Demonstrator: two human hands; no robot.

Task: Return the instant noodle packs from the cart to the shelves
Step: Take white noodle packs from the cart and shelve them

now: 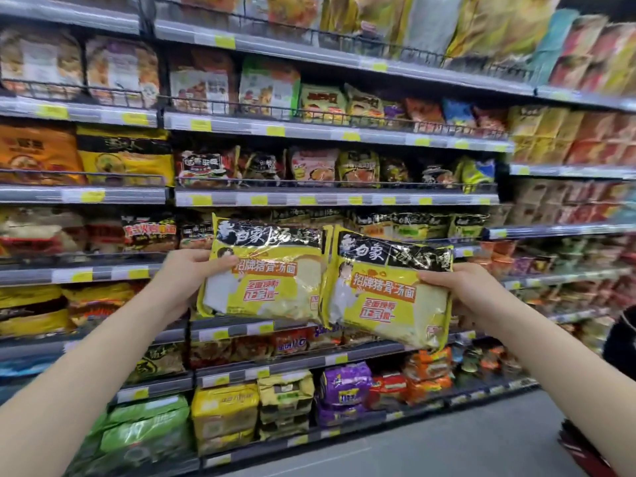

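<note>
- Two yellow multipacks were up in the air in front of the shelves (pixel 337 197): left noodle pack (pixel 265 270) and right noodle pack (pixel 389 290), side by side, inner edges touching or overlapping (couldn't tell which).
- Left hand (pixel 187 275) gripped its pack at the left edge, thumb over the front face, fingers behind and hidden.
- Right hand (pixel 457 287) gripped its pack at the right edge the same way, thumb on front.
- Handling, my read: light, soft film bags with loose bricks inside, glossy so a bit slippery. Both sagged away from the grip. Contents likely crush if squeezed hard.
- I'd have held at the side seam or under the bottom edge, not by the top flap.
- Packs sat level with the shelf row (pixel 423 225) carrying matching black-and-yellow packaging just behind and to the right; probably the target slot, not confirmed through the blur.
- Cart wasn't in view. A dark shape (pixel 621 342) showed at the far right edge, unidentifiable.
</note>
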